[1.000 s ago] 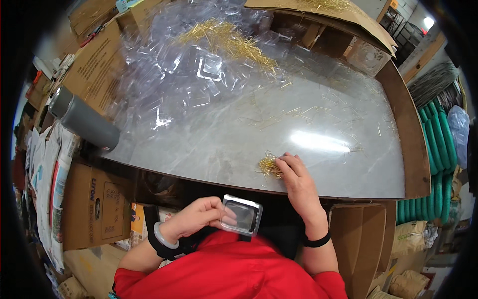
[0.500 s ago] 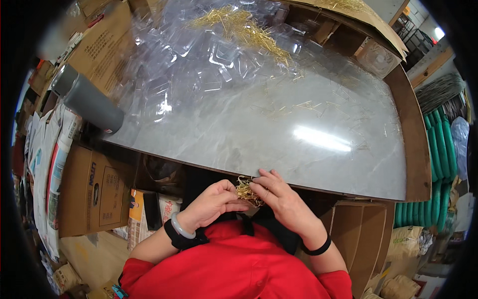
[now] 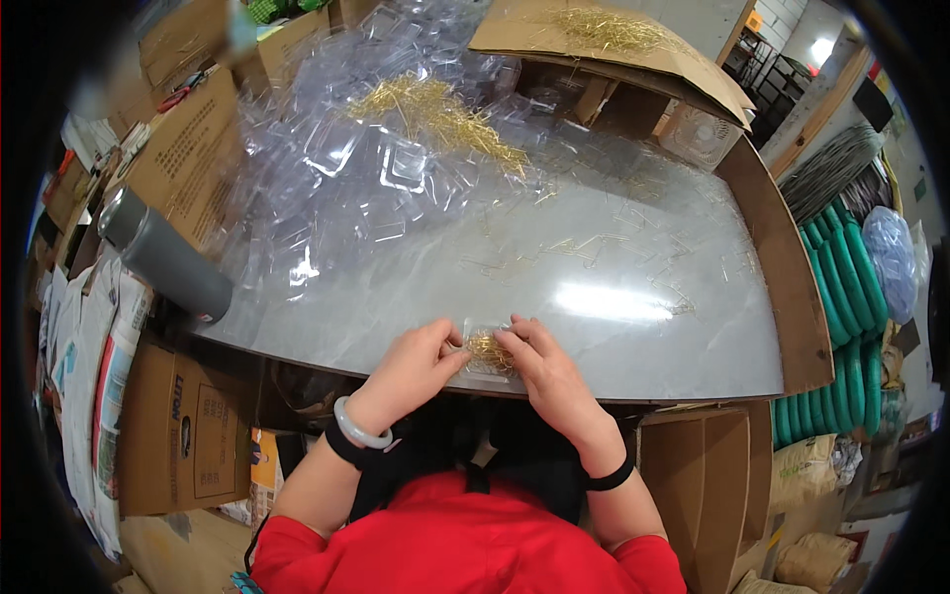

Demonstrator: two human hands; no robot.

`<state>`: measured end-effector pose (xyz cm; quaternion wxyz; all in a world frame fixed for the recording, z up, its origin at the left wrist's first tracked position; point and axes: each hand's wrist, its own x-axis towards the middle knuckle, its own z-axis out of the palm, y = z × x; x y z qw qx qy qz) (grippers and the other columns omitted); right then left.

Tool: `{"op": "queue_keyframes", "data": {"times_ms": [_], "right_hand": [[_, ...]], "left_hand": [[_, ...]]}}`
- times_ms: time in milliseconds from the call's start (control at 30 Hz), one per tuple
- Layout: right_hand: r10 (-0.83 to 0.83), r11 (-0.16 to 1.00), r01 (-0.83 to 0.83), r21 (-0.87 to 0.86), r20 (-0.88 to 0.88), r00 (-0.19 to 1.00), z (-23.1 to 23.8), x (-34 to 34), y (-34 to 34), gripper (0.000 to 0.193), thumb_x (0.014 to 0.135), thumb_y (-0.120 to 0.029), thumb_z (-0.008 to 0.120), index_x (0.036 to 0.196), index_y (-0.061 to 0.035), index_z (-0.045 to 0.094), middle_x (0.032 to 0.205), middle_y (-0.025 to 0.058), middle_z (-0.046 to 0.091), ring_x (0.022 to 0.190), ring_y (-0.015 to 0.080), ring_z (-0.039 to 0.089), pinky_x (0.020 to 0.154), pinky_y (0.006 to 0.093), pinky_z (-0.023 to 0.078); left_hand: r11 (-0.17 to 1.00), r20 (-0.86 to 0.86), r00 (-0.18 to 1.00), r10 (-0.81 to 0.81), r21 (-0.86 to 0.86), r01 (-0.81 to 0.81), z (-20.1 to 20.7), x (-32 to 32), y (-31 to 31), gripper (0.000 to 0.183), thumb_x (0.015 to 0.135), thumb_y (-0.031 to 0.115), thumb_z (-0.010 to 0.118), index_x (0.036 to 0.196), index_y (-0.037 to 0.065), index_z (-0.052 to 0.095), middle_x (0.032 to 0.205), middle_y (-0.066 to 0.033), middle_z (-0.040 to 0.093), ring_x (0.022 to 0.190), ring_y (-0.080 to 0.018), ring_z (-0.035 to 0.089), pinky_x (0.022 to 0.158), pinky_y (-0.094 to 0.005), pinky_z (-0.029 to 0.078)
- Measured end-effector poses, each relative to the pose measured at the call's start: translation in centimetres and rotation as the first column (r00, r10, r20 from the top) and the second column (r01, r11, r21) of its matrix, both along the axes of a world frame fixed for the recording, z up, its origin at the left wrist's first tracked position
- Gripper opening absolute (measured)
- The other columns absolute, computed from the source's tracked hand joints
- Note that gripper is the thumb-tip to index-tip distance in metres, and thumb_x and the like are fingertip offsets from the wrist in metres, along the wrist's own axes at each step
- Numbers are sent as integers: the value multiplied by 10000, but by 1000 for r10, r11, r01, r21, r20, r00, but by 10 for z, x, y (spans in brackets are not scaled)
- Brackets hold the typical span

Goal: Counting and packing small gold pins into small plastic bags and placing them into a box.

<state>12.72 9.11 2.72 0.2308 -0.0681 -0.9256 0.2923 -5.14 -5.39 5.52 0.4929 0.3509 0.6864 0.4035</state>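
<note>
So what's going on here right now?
A person's left hand and right hand are at the near edge of a grey table. Between their fingertips is a small bunch of gold wire-like pieces, seemingly in a clear plastic box. Farther back, a loose gold heap lies on many clear plastic containers.

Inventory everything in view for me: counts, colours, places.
Table: one, grey, centre
Small case: one, clear, table's near edge
Piled cases: many, clear, table's far left
Wire bits: many, gold, at small case, on table and piled cases
Bottle: one, grey, left
Cardboard boxes: several, brown, left and lower right
Cardboard sheet: one, brown, top
Coils: several, green, right
Bag: one, pale blue, right
Shirt: one, red, bottom
Left hand: one, bare, small case's left
Right hand: one, bare, small case's right
</note>
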Motion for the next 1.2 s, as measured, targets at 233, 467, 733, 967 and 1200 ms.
{"op": "queue_keyframes", "data": {"times_ms": [233,467,733,967,1200], "right_hand": [[62,966,-46,-254,54,997,14,-4,6,483,842,59,632,1312,-13,545,1326,201,528,1267,416,514,1042,451,467],[-138,989,137,-46,-16,990,6,22,19,484,867,-31,701,1329,-52,560,1337,174,552,1248,369,535,1002,440,483],[-269,887,223,-405,-60,961,-5,26,7,321,872,-27,703,1189,-35,651,1087,143,660,981,322,648,827,383,533],[-256,956,236,-176,-96,962,19,23,9,204,838,13,694,1037,-22,668,968,139,657,890,349,644,762,399,532],[-172,961,174,-216,27,985,30,16,19,170,834,3,689,1000,-28,673,955,137,659,896,351,647,759,400,529]], "left_hand": [[837,-656,742,142,480,264,-34,8,14,675,780,323,833,1295,14,526,1315,-184,504,1203,-363,506,1023,-438,433],[832,-683,702,202,498,245,-50,16,19,506,823,255,789,1208,0,584,1269,-191,530,1176,-394,515,1011,-461,434],[807,-787,572,229,482,340,-49,28,20,627,802,309,803,1276,-2,536,1267,-182,535,1207,-410,494,1049,-475,417],[785,-777,573,259,515,344,-53,29,26,695,733,286,860,1278,8,531,1257,-181,549,1195,-403,505,1069,-490,410],[766,-751,604,268,546,338,-52,27,27,661,722,252,865,1250,11,548,1197,-176,585,1144,-392,541,1069,-493,417]]}}
